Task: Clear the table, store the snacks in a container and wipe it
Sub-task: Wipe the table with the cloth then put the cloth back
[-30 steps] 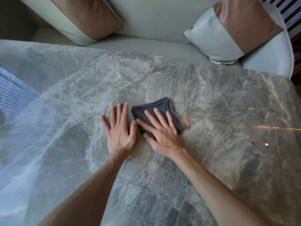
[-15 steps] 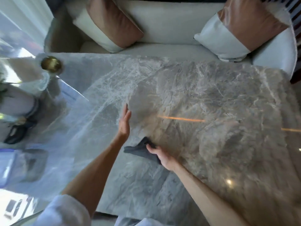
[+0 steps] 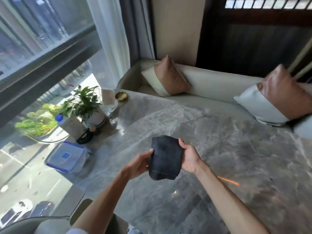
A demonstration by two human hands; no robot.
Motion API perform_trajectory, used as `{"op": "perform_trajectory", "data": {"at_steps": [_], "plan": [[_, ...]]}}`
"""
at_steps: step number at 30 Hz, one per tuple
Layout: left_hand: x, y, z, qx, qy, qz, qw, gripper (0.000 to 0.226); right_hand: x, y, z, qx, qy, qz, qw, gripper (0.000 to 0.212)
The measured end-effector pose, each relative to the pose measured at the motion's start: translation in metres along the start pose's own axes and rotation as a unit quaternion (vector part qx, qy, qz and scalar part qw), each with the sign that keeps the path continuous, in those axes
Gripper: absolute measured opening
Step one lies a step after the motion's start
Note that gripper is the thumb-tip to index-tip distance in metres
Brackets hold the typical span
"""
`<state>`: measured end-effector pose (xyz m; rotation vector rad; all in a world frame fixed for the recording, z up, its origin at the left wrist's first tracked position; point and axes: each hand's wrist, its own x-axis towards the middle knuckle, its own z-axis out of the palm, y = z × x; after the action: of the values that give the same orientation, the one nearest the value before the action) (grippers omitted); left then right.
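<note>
A dark grey folded cloth (image 3: 164,157) is held up above the grey marble table (image 3: 228,146). My left hand (image 3: 138,163) grips its left edge and my right hand (image 3: 190,157) grips its right edge. A clear plastic container with a blue-rimmed lid (image 3: 66,157) stands closed at the table's left edge by the window; its contents cannot be made out.
A potted plant (image 3: 86,105), a blue-capped bottle (image 3: 60,119), a dark object (image 3: 85,136) and a brass dish (image 3: 121,96) stand along the window side. A cream sofa (image 3: 211,85) with two brown-and-white cushions runs along the far edge.
The cloth has left the table surface and is now held in the air by both hands. The view has lifted and swung left toward the window.
</note>
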<state>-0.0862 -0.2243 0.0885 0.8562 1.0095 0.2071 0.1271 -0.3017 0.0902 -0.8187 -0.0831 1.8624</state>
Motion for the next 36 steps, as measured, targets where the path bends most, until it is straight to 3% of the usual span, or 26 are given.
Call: {"op": "perform_trajectory", "data": {"at_steps": [3,7,11,13,16,19,22,24,26,28,31,33,36], "plan": [[-0.014,0.017,-0.011,-0.035,-0.003,0.047,0.998,0.043,0.009,-0.011,0.020,-0.017,-0.029,0.014,0.999,0.067],[-0.030,0.031,-0.028,-0.064,0.034,0.038,0.997,0.041,0.025,-0.008,0.039,-0.042,-0.055,0.041,0.997,0.059],[-0.037,0.031,-0.049,-0.076,0.087,0.025,0.993,0.041,0.048,0.001,0.058,-0.073,-0.030,0.070,0.994,0.053],[-0.038,0.032,-0.062,-0.097,0.141,0.022,0.985,0.035,0.071,0.002,0.083,-0.099,-0.018,0.085,0.991,0.048],[-0.026,0.032,-0.087,-0.056,0.301,0.031,0.952,0.022,0.115,-0.002,0.127,-0.162,0.029,0.082,0.983,0.041],[-0.013,0.043,-0.115,0.033,0.400,0.123,0.908,0.020,0.168,0.000,0.168,-0.203,0.109,0.039,0.972,0.030],[0.004,0.066,-0.136,0.168,0.365,0.179,0.898,0.021,0.223,0.007,0.194,-0.202,0.207,-0.033,0.957,0.020],[0.022,0.079,-0.150,0.270,0.307,0.169,0.897,0.041,0.255,0.011,0.203,-0.163,0.240,-0.066,0.955,0.021],[0.042,0.085,-0.170,0.399,0.278,0.130,0.864,0.056,0.283,0.015,0.205,-0.094,0.244,-0.077,0.962,0.022],[0.058,0.088,-0.189,0.454,0.271,0.107,0.842,0.056,0.308,0.018,0.203,-0.048,0.254,-0.070,0.963,0.025],[0.084,0.089,-0.217,0.508,0.270,0.121,0.809,0.039,0.346,0.023,0.196,-0.026,0.295,-0.067,0.953,0.029],[0.105,0.091,-0.234,0.471,0.255,0.136,0.833,0.028,0.373,0.022,0.196,-0.036,0.332,-0.085,0.939,0.035],[0.130,0.094,-0.250,0.358,0.189,0.123,0.906,0.009,0.411,0.021,0.201,-0.146,0.420,-0.107,0.890,0.075]]}}
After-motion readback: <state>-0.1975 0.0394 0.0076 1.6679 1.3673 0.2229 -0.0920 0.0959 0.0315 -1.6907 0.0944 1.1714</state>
